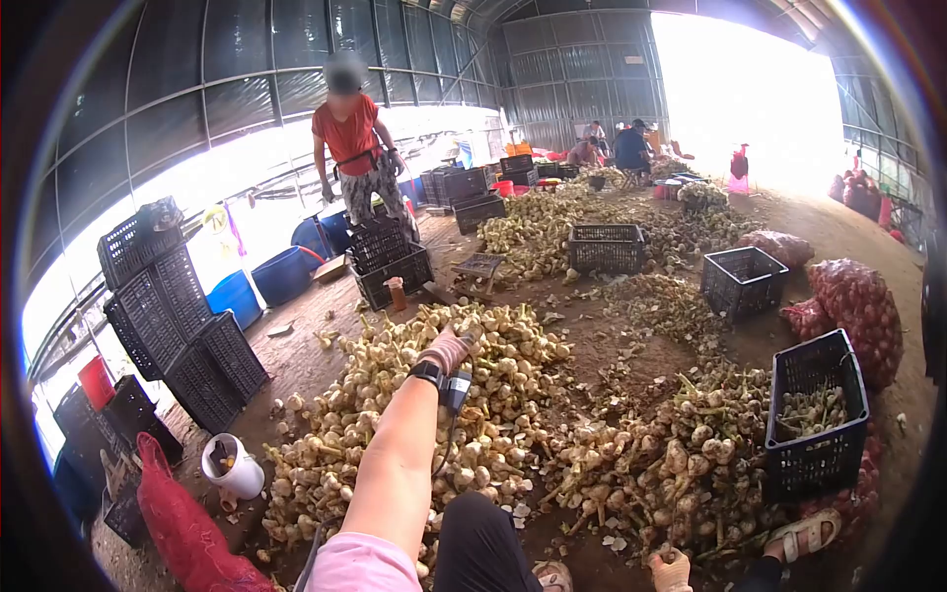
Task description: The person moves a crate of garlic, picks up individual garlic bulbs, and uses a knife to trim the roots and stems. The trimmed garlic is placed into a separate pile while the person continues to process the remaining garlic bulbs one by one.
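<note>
Left hand: gloved, it reached onto the near garlic pile; I could not tell whether its fingers held a bulb.
Right hand: it was low at the bottom edge, before a second garlic heap; its grip was unclear.
Black crate: it stood right of that heap, stems inside.
Co-worker: stood behind stacked crates.

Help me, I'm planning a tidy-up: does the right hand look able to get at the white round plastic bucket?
Probably not easily: the right hand is low at right, the white bucket off to the left, and the outstretched left arm and dark-trousered leg lie between.
</note>
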The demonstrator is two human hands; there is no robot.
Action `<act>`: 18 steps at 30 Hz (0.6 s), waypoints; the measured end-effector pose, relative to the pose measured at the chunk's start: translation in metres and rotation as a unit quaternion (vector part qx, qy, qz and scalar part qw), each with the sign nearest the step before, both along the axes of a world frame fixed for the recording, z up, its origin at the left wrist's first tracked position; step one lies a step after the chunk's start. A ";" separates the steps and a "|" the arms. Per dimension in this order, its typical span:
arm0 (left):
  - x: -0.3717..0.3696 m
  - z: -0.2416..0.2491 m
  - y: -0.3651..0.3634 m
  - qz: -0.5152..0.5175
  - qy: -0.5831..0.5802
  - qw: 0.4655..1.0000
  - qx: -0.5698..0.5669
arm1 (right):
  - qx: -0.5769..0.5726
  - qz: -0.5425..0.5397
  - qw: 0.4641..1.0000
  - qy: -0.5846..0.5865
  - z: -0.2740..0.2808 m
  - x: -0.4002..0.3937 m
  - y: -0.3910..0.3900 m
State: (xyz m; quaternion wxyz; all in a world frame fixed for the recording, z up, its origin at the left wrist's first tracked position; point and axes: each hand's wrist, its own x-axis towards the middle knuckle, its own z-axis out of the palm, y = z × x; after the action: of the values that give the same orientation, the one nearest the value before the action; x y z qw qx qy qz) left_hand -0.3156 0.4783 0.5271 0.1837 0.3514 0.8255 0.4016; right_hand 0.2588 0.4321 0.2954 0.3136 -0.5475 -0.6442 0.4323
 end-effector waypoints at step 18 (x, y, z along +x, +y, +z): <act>0.184 -0.060 0.027 -0.273 -0.234 0.929 0.083 | -0.157 -0.081 0.965 0.191 -0.001 -0.009 -0.001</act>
State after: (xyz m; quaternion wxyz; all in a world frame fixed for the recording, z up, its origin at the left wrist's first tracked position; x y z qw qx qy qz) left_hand -0.1319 0.5052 0.4674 0.4446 0.4735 0.5948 0.4736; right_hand 0.2502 0.4309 0.2943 0.3749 -0.5471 -0.4497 0.5982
